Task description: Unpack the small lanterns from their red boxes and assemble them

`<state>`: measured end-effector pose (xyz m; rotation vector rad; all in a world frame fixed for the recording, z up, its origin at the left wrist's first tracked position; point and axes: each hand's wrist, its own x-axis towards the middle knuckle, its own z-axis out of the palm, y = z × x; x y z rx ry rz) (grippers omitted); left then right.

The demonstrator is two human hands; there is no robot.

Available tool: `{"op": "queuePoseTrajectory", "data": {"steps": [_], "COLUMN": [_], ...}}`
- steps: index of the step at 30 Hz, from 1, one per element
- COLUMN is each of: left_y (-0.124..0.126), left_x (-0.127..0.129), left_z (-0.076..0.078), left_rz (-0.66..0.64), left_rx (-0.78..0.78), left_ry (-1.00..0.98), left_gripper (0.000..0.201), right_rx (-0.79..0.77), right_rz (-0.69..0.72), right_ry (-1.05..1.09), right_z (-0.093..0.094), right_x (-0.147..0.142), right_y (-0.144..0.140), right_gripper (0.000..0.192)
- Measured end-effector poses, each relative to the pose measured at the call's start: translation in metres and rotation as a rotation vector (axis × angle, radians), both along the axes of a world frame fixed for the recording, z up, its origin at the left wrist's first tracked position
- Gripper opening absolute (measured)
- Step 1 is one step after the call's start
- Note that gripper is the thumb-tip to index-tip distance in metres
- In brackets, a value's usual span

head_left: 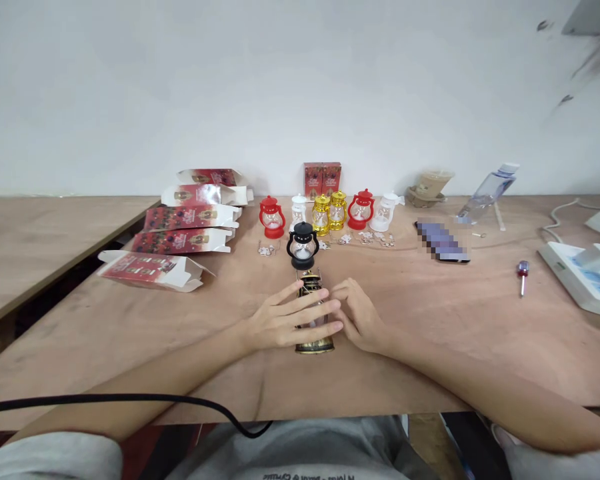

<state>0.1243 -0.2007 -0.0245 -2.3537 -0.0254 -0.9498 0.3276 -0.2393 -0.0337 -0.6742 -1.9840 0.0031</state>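
My left hand [280, 320] lies curled over the small dark bronze-coloured plastic lantern [314, 313], my fingers [320, 310] stretched across its glass middle and closed on it from the left; my right hand [360, 317] comes in from the other side, its fingertips [341, 293] touching the lantern's upper part, loosely bent rather than clamped, though I cannot tell how firmly they grip; the lantern stands upright on the bare brown wooden tabletop [430, 333], its cap showing above my fingers and its round base showing below them, so it sits between my two hands at the middle of the table's near half.

Just beyond the cap stands a small black lantern with a white globe [303, 245], apart from my fingers; behind it runs a row of the same small lanterns near the wall: a red one [273, 217], a white one [299, 208], two shiny gold ones [329, 212], another red one [361, 210] and another white one [383, 212]; little pale loose parts [365, 237] lie scattered before that row; two upright red cardboard boxes [323, 179] stand behind the gold pair.

Well to the left, flattened red-and-white cartons [180, 233] lie in a fanned stack; to the right lie a clear plastic water bottle [486, 193] on its side, a small red-handled screwdriver [523, 275] and a white power strip [575, 273]; a black cable [130, 399] crosses my left forearm.
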Motion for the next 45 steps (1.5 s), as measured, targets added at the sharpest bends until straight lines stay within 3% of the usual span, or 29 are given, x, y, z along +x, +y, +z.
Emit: {"op": "queuePoseTrajectory", "data": {"steps": [4, 8, 13, 15, 18, 21, 24, 26, 28, 30, 34, 37, 41, 45], "left_y": [-0.004, -0.005, -0.003, -0.002, -0.002, -0.002, -0.003, -0.003, -0.004, -0.004, -0.006, -0.011, -0.017, -0.017], "left_x": [0.000, 0.000, 0.001, 0.002, 0.004, 0.005, 0.005, 0.006, 0.008, 0.009, 0.011, 0.015, 0.022, 0.023], "left_z": [0.000, 0.001, 0.006, 0.007, 0.009, 0.009, 0.009, 0.009, 0.009, 0.008, 0.005, 0.002, -0.001, 0.000], "left_rz": [-0.061, -0.113, -0.168, -0.216, -0.244, -0.232, -0.242, -0.262, -0.286, -0.316, -0.393, -0.473, -0.570, -0.573], "left_rx": [0.055, 0.069, 0.066, 0.037, -0.019, -0.051, -0.025, 0.018, 0.043, 0.040, 0.011, -0.003, 0.009, 0.012], "left_ry": [-0.004, -0.034, 0.059, 0.112, 0.158, 0.162, 0.157, 0.133, 0.096, 0.076, 0.072, 0.031, -0.081, -0.082], "left_gripper": [0.027, 0.021, 0.016, 0.016, 0.018, 0.018, 0.016, 0.013, 0.010, 0.009, 0.009, 0.008, 0.007, 0.008], "right_rx": [-0.058, -0.329, -0.791, -0.875, -0.706, -0.335, 0.050, 0.151, 0.031, -0.252, -0.973, -1.356, -1.510, -1.526], "right_rz": [-0.019, -0.141, 0.109, 0.169, 0.073, -0.065, -0.032, -0.018, -0.076, -0.102, 0.202, 0.415, 0.547, 0.534], "right_ry": [0.174, 0.362, 0.515, 0.524, 0.475, 0.302, 0.159, 0.150, 0.207, 0.329, 0.548, 0.539, 0.522, 0.552], "right_z": [-0.006, -0.005, 0.004, 0.006, 0.007, 0.006, 0.005, 0.006, 0.011, 0.017, 0.023, 0.018, 0.011, 0.014], "right_x": [0.003, 0.007, 0.008, 0.008, 0.007, 0.004, 0.003, 0.004, 0.009, 0.014, 0.023, 0.022, 0.013, 0.005], "right_y": [-0.002, -0.001, 0.013, 0.015, 0.009, -0.003, -0.012, -0.013, -0.012, -0.005, 0.014, 0.022, 0.015, 0.006], "right_gripper": [0.008, 0.014, 0.034, 0.036, 0.031, 0.018, 0.011, 0.012, 0.013, 0.017, 0.033, 0.033, 0.033, 0.037]}}
